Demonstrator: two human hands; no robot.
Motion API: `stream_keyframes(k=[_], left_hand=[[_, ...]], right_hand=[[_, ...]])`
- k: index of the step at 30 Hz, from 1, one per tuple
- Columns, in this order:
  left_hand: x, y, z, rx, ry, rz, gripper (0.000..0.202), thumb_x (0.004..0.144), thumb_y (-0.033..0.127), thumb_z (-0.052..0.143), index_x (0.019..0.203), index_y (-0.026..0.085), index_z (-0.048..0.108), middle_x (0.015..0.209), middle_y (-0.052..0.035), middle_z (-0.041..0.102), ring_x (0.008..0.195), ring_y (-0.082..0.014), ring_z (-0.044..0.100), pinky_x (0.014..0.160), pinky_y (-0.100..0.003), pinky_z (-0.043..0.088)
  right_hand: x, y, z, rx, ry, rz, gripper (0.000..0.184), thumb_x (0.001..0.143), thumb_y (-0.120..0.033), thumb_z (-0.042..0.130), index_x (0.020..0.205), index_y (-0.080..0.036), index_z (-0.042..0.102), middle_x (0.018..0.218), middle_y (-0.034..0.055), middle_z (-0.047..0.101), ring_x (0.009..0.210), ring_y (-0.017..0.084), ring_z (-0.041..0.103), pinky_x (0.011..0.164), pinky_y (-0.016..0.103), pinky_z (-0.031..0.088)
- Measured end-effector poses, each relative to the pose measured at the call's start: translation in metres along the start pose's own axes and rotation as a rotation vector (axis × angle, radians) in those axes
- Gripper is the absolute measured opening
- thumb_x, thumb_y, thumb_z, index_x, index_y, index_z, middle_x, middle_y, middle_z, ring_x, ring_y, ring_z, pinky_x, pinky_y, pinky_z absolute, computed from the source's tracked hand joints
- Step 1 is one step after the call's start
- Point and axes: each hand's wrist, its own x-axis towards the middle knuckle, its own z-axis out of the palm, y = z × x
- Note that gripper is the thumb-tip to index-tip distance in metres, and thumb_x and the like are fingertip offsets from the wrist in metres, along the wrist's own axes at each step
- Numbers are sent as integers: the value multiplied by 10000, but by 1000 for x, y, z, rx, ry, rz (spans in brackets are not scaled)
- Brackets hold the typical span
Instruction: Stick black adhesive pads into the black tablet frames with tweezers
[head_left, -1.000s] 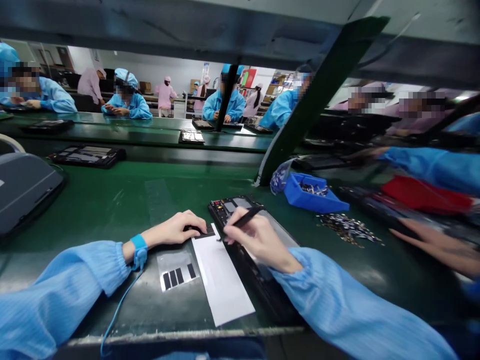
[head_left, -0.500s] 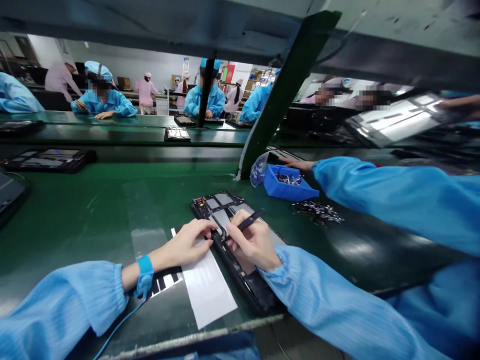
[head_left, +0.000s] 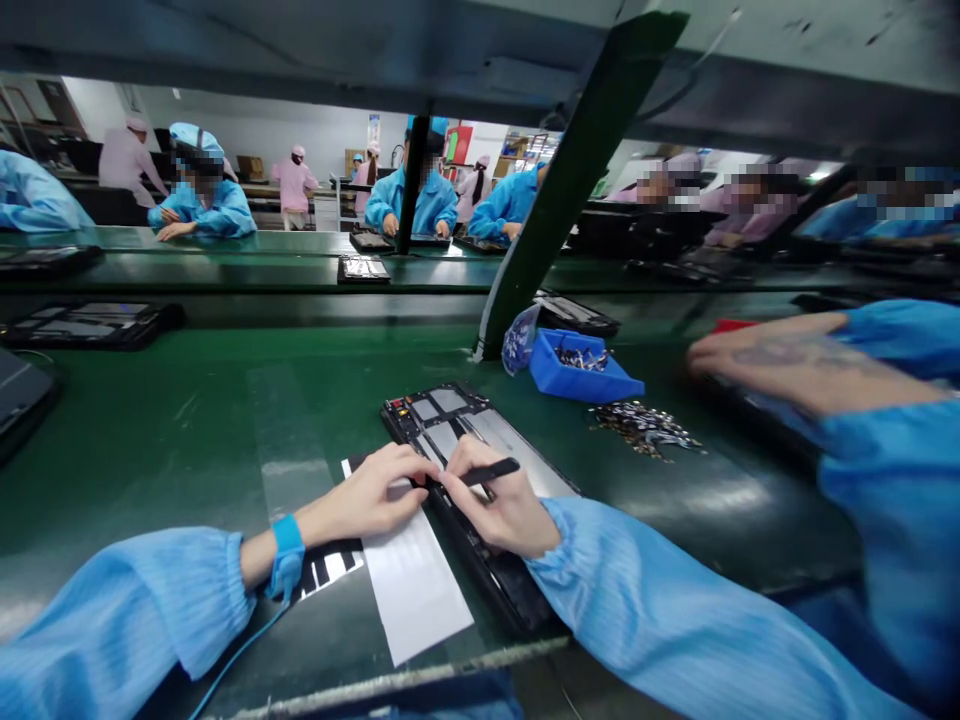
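Note:
In my right hand (head_left: 501, 505) is a slim black tool, apparently tweezers (head_left: 491, 471), held like a pen, its tip hidden by my fingers. The hand rests over an opened tablet (head_left: 517, 440) with grey metal plates and dark inner parts, lying slanted on the green bench. My left hand (head_left: 379, 490), with a blue wrist strap (head_left: 287, 560), lies at the tablet's left edge. Its thumb and fingers are bent together, and its fingertips meet those of my right hand; anything pinched there is hidden. Beneath my left hand is a white sheet (head_left: 420, 595).
A blue bin (head_left: 585, 380) of small parts stands behind, beside a loose pile of parts (head_left: 649, 428) and a green post (head_left: 577, 170). At right, a co-worker's hand (head_left: 787, 355) is over a dark device. More opened tablets (head_left: 90, 325) lie at left.
My right hand has shifted slightly down, and its tool lies flatter. My left fingertips have closed in on it. The co-worker's arm has pulled back from the bin toward a device at right.

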Motion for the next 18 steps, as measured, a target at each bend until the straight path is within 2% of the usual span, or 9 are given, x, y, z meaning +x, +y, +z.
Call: stream_keyframes(k=[3, 6, 9, 11, 13, 15, 16, 18], left_hand=[[0, -3, -2, 22, -22, 13, 219, 845, 171, 460, 1021, 197, 587, 951, -36, 581, 916, -164, 514, 842, -287, 414], [0, -4, -2, 87, -27, 56, 222, 842, 129, 436, 988, 185, 594, 981, -48, 570, 936, -166, 501, 857, -286, 409], [0, 8, 5, 353, -81, 96, 237, 824, 85, 424, 978, 161, 587, 984, -83, 566, 946, -204, 481, 839, -329, 410], [0, 22, 10, 580, -147, 117, 205, 837, 110, 429, 967, 135, 585, 949, -114, 562, 936, -241, 478, 803, -366, 415], [0, 34, 6, 677, -198, 149, 175, 854, 159, 444, 942, 124, 591, 927, -125, 563, 926, -254, 490, 779, -370, 419], [-1, 37, -8, 617, -217, 130, 171, 853, 176, 460, 940, 138, 602, 917, -102, 577, 892, -226, 520, 760, -327, 424], [-2, 36, -20, 569, -215, 81, 169, 848, 176, 464, 928, 150, 611, 898, -83, 585, 856, -203, 535, 739, -299, 423], [-6, 26, -47, 510, -216, -103, 175, 840, 161, 449, 843, 150, 624, 795, -46, 590, 734, -156, 541, 654, -251, 404]], right_hand=[[0, -1, 0, -2, 18, 33, 193, 853, -233, 465, 664, -206, 438, 607, 0, 464, 558, 131, 470, 526, 279, 380], [-1, 0, 0, 6, 103, 53, 227, 846, -239, 488, 629, -207, 432, 585, -3, 454, 548, 129, 463, 531, 284, 376], [-1, 4, -1, 43, 224, 66, 249, 848, -268, 499, 615, -209, 435, 580, 2, 455, 547, 136, 472, 525, 291, 386], [2, 4, -5, 80, 323, 91, 242, 849, -304, 507, 635, -209, 448, 606, 7, 478, 553, 141, 497, 525, 293, 407], [8, -1, -9, 112, 378, 146, 223, 842, -335, 527, 670, -206, 469, 638, 9, 504, 564, 144, 529, 542, 293, 434], [15, -12, -11, 130, 313, 205, 200, 826, -353, 555, 708, -202, 498, 665, 12, 523, 593, 150, 554, 565, 289, 451], [18, -18, -10, 141, 234, 216, 192, 817, -359, 570, 726, -199, 516, 679, 17, 532, 619, 156, 562, 579, 287, 457], [23, -30, -4, 204, 7, 203, 194, 812, -372, 577, 754, -190, 543, 714, 30, 555, 665, 163, 569, 602, 282, 464]])
